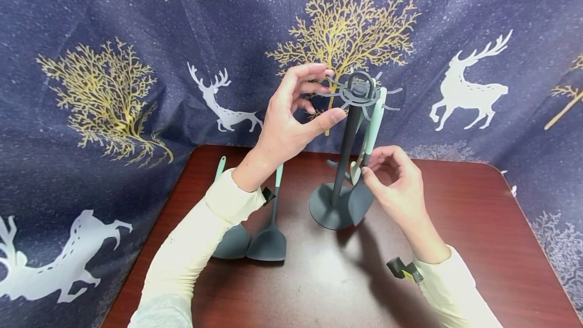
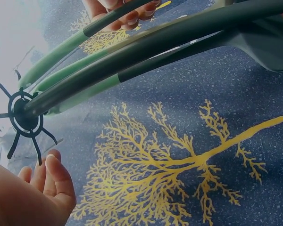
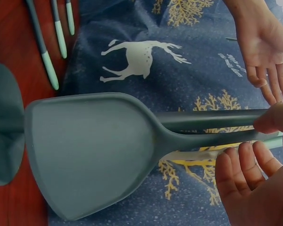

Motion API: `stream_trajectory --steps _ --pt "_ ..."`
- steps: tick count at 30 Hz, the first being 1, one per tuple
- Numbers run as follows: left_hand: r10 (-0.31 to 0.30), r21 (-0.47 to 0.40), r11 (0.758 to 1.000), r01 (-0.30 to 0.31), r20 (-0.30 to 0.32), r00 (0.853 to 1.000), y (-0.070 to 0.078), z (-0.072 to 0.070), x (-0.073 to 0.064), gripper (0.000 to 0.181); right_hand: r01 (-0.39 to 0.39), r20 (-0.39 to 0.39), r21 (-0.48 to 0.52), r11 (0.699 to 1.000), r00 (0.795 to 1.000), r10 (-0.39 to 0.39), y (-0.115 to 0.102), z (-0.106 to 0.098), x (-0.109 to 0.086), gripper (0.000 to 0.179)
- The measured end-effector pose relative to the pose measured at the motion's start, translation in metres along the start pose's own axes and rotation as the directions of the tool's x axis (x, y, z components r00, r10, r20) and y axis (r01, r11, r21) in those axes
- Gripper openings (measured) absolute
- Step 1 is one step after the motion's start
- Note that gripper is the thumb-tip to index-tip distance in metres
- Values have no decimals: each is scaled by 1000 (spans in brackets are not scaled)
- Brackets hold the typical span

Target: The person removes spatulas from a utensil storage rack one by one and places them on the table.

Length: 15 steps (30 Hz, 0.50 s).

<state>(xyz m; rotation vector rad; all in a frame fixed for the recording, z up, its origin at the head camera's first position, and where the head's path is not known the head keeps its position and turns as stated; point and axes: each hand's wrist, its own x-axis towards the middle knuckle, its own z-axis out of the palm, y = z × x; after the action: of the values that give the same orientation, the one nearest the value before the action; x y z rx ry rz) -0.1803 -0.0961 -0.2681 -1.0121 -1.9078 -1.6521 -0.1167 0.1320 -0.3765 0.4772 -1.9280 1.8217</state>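
Observation:
A dark grey utensil stand (image 1: 345,153) with a round base, a pole and a ring of hooks stands on the table. From its hooks hang several mint-handled utensils. One is a spatula (image 3: 92,146) with a wide grey blade, hanging blade down on the stand's right side. My right hand (image 1: 397,183) pinches this spatula's shaft below the mint handle, between thumb and fingers. To the left of the hook ring (image 2: 26,113), my left hand (image 1: 291,113) is spread with thumb and fingers apart, fingertips close to the hooks, holding nothing. Behind the spatula hangs a pale utensil (image 1: 355,172), partly hidden.
Left of the stand, a turner (image 1: 268,244) and another grey-bladed utensil (image 1: 232,242) lie on the brown table (image 1: 460,206), partly under the left sleeve. Three utensil handles show there in the right wrist view. A blue deer-print cloth (image 1: 237,39) hangs behind.

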Motion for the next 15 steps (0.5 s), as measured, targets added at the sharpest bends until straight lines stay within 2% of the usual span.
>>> stream_trajectory --steps 6,15 --pt "1 5 1000 -1 1 1000 0 0 0 85 -40 -15 -39 998 999 39 2 0 0 23" --pt "-5 6 1000 5 5 1000 0 0 0 85 -46 -18 -50 998 999 45 1 1 0 20"
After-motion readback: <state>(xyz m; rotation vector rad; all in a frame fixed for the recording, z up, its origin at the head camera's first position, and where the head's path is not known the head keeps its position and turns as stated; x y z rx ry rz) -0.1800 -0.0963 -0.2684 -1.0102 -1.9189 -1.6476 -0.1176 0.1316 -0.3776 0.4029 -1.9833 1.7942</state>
